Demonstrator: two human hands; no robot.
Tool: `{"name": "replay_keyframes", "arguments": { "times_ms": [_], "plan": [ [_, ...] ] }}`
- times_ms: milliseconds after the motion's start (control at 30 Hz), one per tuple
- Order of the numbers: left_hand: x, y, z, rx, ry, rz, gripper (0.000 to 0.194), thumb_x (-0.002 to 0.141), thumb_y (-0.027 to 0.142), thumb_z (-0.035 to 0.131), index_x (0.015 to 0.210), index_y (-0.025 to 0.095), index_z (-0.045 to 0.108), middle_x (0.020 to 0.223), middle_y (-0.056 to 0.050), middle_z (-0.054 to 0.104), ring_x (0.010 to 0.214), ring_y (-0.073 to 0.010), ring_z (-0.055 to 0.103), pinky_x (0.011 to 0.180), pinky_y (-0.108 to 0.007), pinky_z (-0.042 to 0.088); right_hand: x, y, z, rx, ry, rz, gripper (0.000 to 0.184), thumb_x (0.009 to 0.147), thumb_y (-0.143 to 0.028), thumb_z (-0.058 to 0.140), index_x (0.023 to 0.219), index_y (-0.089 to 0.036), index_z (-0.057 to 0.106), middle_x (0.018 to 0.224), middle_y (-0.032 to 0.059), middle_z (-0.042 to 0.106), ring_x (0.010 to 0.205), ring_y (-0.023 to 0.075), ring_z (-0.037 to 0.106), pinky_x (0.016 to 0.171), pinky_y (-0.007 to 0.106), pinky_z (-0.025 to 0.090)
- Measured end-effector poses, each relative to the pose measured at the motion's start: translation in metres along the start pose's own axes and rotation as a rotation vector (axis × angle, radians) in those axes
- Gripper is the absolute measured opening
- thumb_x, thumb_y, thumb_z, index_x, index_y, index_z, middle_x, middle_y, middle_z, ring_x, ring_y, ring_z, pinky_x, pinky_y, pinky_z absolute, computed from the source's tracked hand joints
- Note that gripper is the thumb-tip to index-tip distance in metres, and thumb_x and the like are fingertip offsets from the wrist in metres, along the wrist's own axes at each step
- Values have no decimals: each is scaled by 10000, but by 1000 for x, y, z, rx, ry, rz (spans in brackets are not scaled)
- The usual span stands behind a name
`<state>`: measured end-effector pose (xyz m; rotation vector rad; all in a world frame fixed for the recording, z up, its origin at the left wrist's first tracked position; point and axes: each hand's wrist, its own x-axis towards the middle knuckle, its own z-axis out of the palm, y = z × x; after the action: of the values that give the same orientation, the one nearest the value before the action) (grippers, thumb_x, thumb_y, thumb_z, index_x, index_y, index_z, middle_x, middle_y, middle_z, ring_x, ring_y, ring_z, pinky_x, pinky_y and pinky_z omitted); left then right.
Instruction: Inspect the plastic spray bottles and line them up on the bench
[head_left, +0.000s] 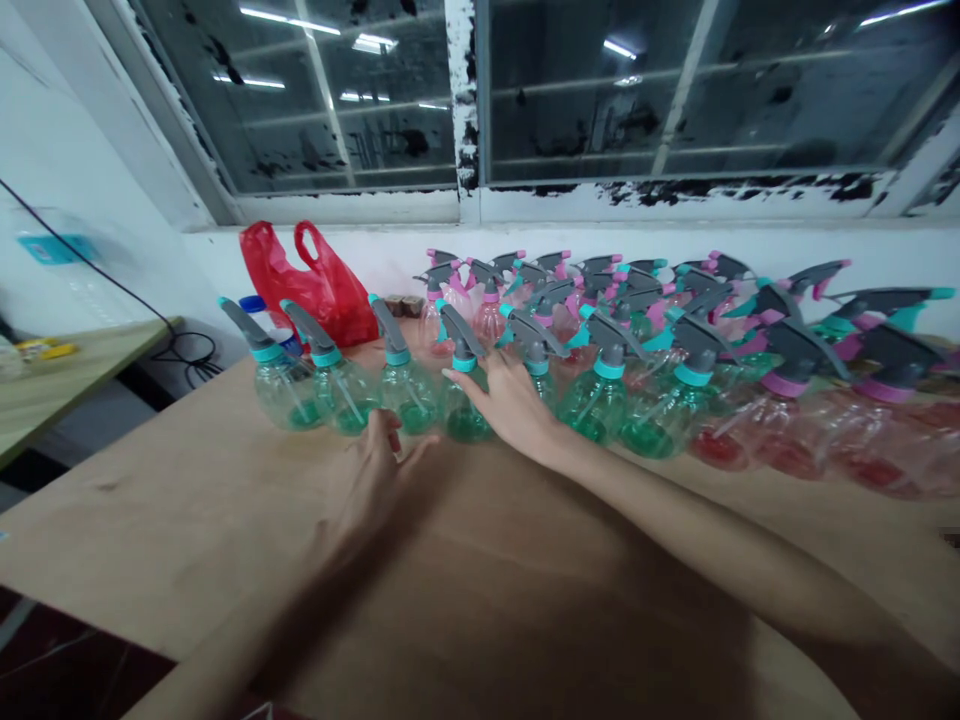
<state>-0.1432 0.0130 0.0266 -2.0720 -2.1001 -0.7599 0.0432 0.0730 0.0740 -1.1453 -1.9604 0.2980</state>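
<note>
The far side of the scene is taken up by a wide window (600, 90), in whose dark glass bright strips of light are seen, with black patches spread over its pale frame. Below it, most of the view is filled by a wooden table (172, 500), and a second, smaller table (82, 390) is seen at the far left. Along the far side of the wooden table, spray bottles (600, 400) are stood upright in close rows that are stretched out to the right. In the nearest row, seven green bottles (409, 400) with teal collars are placed at the left and middle, and pink bottles (877, 460) with pink collars at the right; more are partly hidden behind them. A red plastic bag (322, 290) is set at the far left of the table, behind the green bottles. The right hand (517, 400) is held at the fourth green bottle (466, 400) from the left, its thumb laid across the front near the collar; whether the bottle is gripped cannot be told. The left hand (375, 460) is held empty, fingers loosely bent, just on the near side of the second and third green bottles. Beside the bag, a blue cap (252, 303) is partly seen.
</note>
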Motion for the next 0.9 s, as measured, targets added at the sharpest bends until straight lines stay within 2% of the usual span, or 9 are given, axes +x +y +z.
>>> {"name": "replay_keyframes", "arguments": {
  "times_ms": [100,200,267,333,433,533,633,733,900],
  "plan": [
    [-10,13,-2,-47,-66,78,318,856,521,487,903,209,446,682,22,544,578,-173,557,487,-246,347,-5,-4,-6,37,-9,26,649,877,-380,503,1386,-7,353,1196,246,582,1124,306,551,948,422,425],
    [-17,31,-5,-97,-142,140,271,887,479,443,883,209,470,628,40,538,533,-163,552,489,-248,360,-14,-9,-12,57,-30,22,621,857,-329,531,1355,15,394,1261,249,551,1195,312,500,999,419,397],
    [-20,44,-7,-125,-189,180,251,898,454,433,894,209,488,620,41,552,529,-164,566,500,-252,378,-23,-11,-18,70,-45,21,597,843,-297,549,1348,-7,416,1277,232,553,1192,315,506,987,429,416],
    [-20,57,-6,-139,-223,206,240,904,434,435,924,206,505,624,34,575,542,-176,590,505,-258,389,-35,-13,-28,88,-66,33,586,838,-288,553,1364,-70,415,1251,198,588,1104,303,578,918,439,476],
    [-14,77,-2,-146,-249,217,242,905,369,455,1056,182,489,668,17,625,579,-188,630,515,-258,408,-57,-11,-49,121,-107,70,474,840,-318,549,1286,-162,520,1170,129,657,986,270,647,847,432,525],
    [-1,99,5,-132,-237,211,410,902,313,489,1261,158,366,766,-7,669,701,-200,666,582,-255,432,-82,-8,-76,165,-150,134,309,827,-321,578,1112,-215,631,1054,68,711,895,231,673,831,406,532],
    [15,118,11,-70,-205,153,560,917,439,475,1336,119,285,703,-23,661,678,-237,670,593,-280,435,-104,-4,-101,197,-180,198,206,820,-358,594,991,-261,656,942,21,732,829,200,679,767,370,547],
    [28,130,12,9,-181,109,666,907,581,413,1298,48,333,667,-80,650,696,-302,668,603,-327,440,-121,2,-119,186,-224,284,174,822,-375,590,945,-270,654,896,7,728,801,184,672,744,357,542],
    [34,136,8,103,-194,135,666,909,604,380,1281,51,391,710,-134,656,739,-351,657,621,-374,444,-131,16,-137,247,-262,354,210,820,-425,588,935,-259,645,951,26,714,826,180,669,715,327,544]
  ]
}}
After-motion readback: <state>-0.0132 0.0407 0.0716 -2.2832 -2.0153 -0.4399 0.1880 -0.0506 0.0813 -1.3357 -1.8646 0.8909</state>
